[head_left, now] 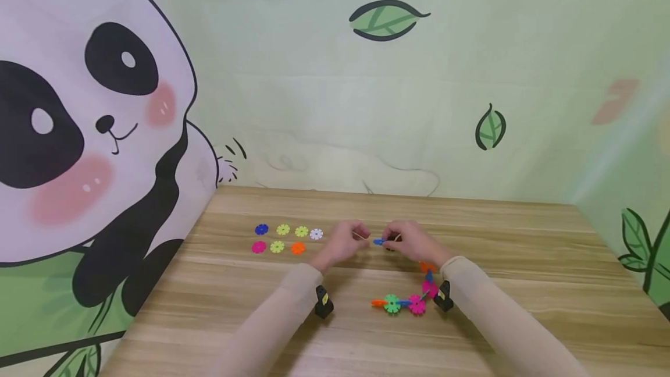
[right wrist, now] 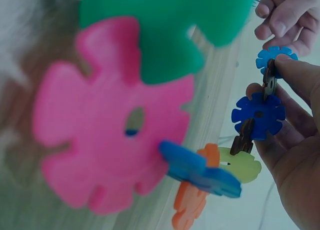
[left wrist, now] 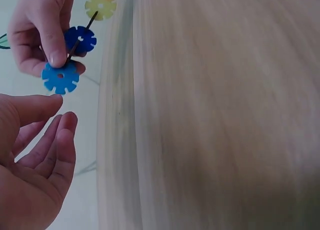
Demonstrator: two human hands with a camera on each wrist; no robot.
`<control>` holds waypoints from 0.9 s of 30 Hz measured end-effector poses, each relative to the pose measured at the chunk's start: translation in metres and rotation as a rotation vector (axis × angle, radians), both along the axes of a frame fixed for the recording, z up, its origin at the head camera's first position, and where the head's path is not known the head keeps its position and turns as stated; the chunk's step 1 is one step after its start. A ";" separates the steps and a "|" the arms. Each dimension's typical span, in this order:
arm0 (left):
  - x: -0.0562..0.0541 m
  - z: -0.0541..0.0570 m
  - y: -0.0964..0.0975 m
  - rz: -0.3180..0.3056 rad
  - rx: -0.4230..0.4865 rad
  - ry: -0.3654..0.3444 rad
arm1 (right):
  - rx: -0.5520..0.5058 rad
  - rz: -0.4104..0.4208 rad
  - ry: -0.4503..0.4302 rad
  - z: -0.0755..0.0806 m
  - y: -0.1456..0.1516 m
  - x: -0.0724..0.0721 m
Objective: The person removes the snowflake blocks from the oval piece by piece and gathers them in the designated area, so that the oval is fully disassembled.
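My right hand point(head_left: 413, 242) pinches the light blue snowflake disc point(left wrist: 60, 84) at one end of a chain of notched plastic discs. Beyond it in the chain come a brown disc point(right wrist: 270, 82), a dark blue disc point(right wrist: 260, 117), another brown disc point(right wrist: 243, 137) and a yellow-green disc point(right wrist: 247, 169). Orange, pink point(right wrist: 100, 140) and green point(right wrist: 200, 20) discs continue the chain toward the right wrist. Thumb and fingers apart, my left hand point(left wrist: 37, 150) holds nothing; its thumb tip lies right at the light blue disc's lower edge in the left wrist view.
Loose discs lie in two rows on the wooden table point(head_left: 209, 307) at the left: dark blue point(head_left: 262, 229), yellow-green point(head_left: 283, 229), white point(head_left: 316, 234), magenta point(head_left: 259, 247) and orange point(head_left: 297, 248). The chain's other end, an orange disc point(head_left: 378, 303), rests near the front. A panda-print cloth point(head_left: 293, 74) stands behind.
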State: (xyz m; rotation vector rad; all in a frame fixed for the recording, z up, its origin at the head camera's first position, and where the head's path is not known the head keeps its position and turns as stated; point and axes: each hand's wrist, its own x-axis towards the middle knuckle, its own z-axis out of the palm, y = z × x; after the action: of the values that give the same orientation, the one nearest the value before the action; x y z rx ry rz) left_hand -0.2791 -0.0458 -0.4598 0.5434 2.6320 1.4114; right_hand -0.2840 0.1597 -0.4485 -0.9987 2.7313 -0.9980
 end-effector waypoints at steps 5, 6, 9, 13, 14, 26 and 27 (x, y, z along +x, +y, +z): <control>0.000 -0.002 0.005 -0.014 0.023 0.023 | -0.007 0.013 0.005 0.000 -0.003 -0.001; 0.000 -0.002 0.006 -0.017 0.024 0.029 | -0.011 0.013 0.003 0.000 -0.003 -0.001; 0.000 -0.002 0.008 -0.024 0.021 0.036 | -0.016 0.016 -0.006 0.000 -0.004 -0.001; -0.001 -0.003 0.010 -0.031 0.001 0.053 | -0.015 0.022 -0.010 0.001 -0.005 -0.001; -0.001 -0.003 0.010 -0.030 -0.005 0.060 | -0.016 0.024 -0.011 0.002 -0.005 -0.001; -0.002 -0.007 0.012 -0.013 0.020 0.087 | -0.038 0.036 -0.043 0.002 -0.003 -0.002; -0.002 -0.007 0.012 -0.010 0.021 0.087 | -0.039 0.038 -0.040 0.002 -0.003 -0.002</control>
State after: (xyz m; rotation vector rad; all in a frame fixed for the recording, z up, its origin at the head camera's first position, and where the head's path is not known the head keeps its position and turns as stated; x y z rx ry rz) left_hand -0.2806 -0.0341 -0.4672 0.6327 2.6795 1.4464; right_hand -0.2857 0.1571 -0.4463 -1.0213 2.6608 -1.0574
